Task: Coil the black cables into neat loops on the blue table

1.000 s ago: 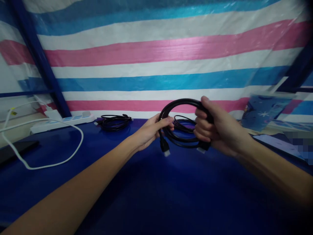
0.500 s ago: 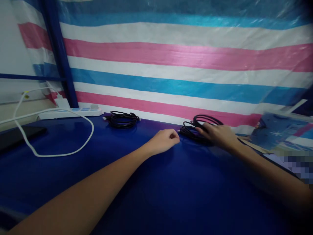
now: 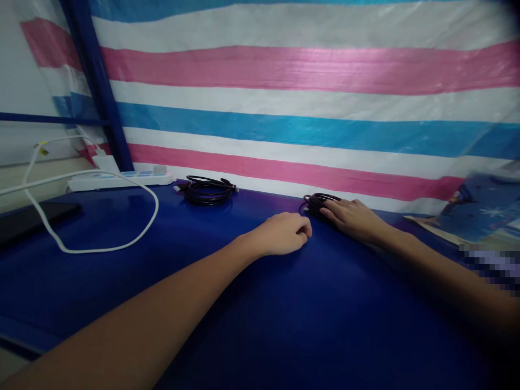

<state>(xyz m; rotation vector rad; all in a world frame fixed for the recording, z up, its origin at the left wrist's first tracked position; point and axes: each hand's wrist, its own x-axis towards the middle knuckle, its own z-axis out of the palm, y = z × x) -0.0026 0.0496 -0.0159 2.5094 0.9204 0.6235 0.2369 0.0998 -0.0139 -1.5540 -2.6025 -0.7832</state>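
Note:
My left hand point(image 3: 283, 234) rests on the blue tabletop with its fingers curled in, and nothing shows in it. Just beyond it to the right, a coiled black cable point(image 3: 314, 203) lies near the back of the table. My right hand point(image 3: 353, 218) is over the right side of this coil, its fingers closed down onto it and covering much of it. A light connector tip shows at the coil's left side. Farther left lies a second coiled black cable point(image 3: 209, 191), with light plug ends sticking out on both sides; neither hand touches it.
A white power strip point(image 3: 122, 180) holds a white charger point(image 3: 106, 162) at the back left. Its white cord point(image 3: 152, 216) loops across the table near a dark flat device point(image 3: 36, 219). A striped sheet point(image 3: 284, 103) hangs behind. Papers and a blue patterned item point(image 3: 483, 208) are at right.
My right hand has lowered the raised loops of the right coil, which now lie flatter under it. My left hand stays curled on the table. The camera view has tilted slightly down.

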